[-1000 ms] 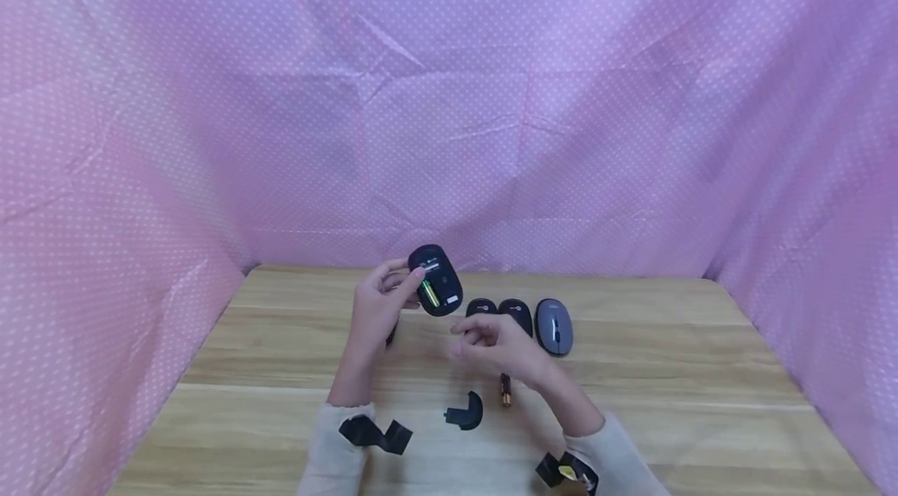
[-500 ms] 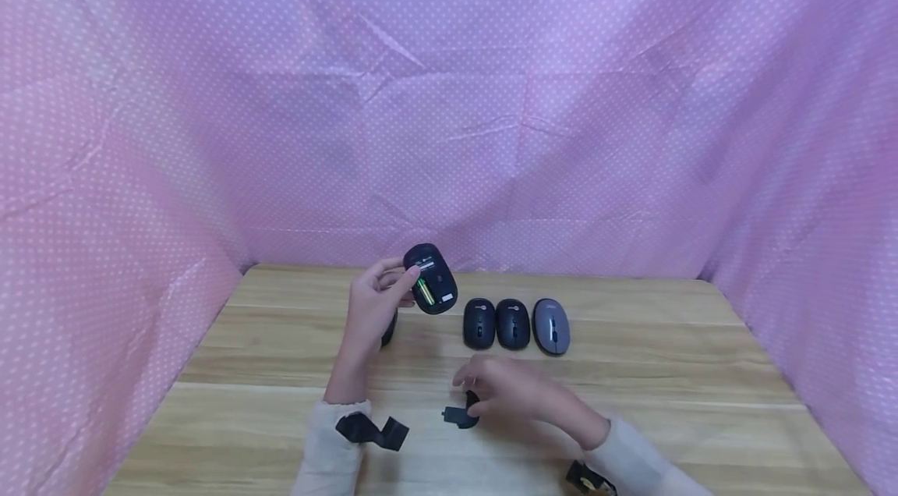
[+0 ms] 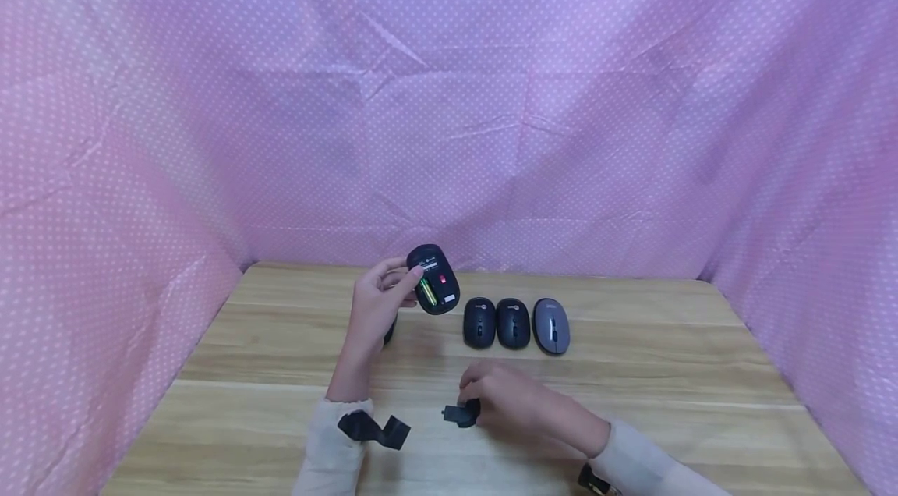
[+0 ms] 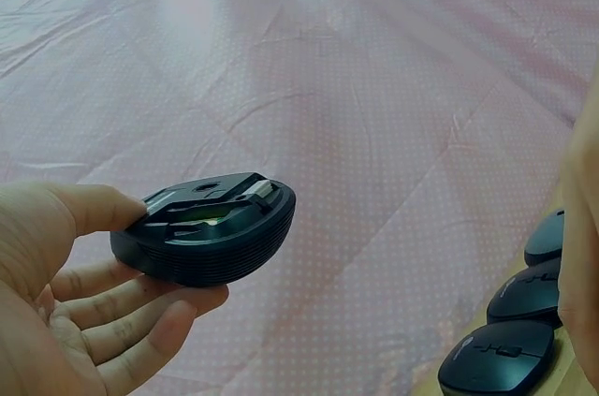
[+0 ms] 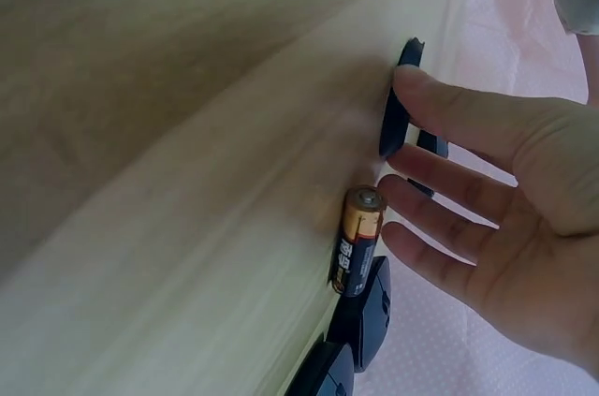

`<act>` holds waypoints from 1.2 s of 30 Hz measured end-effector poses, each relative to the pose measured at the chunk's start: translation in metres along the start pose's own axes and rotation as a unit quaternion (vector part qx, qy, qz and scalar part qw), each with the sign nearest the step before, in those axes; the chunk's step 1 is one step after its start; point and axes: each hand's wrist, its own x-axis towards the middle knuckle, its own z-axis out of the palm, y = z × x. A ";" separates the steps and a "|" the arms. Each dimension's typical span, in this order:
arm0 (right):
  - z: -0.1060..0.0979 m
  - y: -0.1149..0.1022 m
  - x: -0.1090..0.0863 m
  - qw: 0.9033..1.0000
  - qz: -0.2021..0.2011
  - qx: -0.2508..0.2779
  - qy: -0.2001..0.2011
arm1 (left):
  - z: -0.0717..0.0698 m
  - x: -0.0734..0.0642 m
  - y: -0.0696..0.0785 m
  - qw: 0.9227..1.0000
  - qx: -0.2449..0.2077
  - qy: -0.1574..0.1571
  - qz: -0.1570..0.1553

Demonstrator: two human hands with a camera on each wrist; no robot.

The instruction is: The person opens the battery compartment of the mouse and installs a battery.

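Note:
My left hand (image 3: 373,301) holds a black computer mouse (image 3: 436,301) above the table, underside facing me. A green-and-gold battery (image 3: 429,292) lies in its uncovered compartment, and a red light glows on the underside. In the left wrist view, the thumb presses the mouse's (image 4: 211,251) edge with fingers beneath. Lower down, my right hand (image 3: 515,398) pinches the black L-shaped battery cover (image 3: 456,413) between thumb and index finger at the tabletop. The right wrist view shows a black-and-copper battery (image 5: 356,242) on the table beside the other fingertips; in the head view the hand hides it.
Two black mice (image 3: 479,323) and a grey mouse (image 3: 551,327) stand in a row behind my right hand. Another dark object (image 3: 390,331) shows partly behind my left wrist. Pink dotted cloth (image 3: 449,129) surrounds the wooden table (image 3: 666,371) at the back and sides.
My right hand has come down from near the held mouse to the battery cover and taken hold of it. The red light on the mouse has come on. My left hand stays nearly still.

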 end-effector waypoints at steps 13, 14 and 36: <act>0.005 0.002 0.001 0.999 -0.022 -0.023 0.014 | 0.002 0.002 -0.002 1.000 0.001 -0.002 -0.011; 0.005 0.002 0.001 0.999 -0.020 -0.021 0.013 | 0.002 0.002 -0.002 1.000 0.001 -0.002 -0.011; -0.058 -0.004 0.002 0.942 -0.013 0.264 0.204 | 0.013 0.000 -0.006 1.000 0.011 -0.024 -0.002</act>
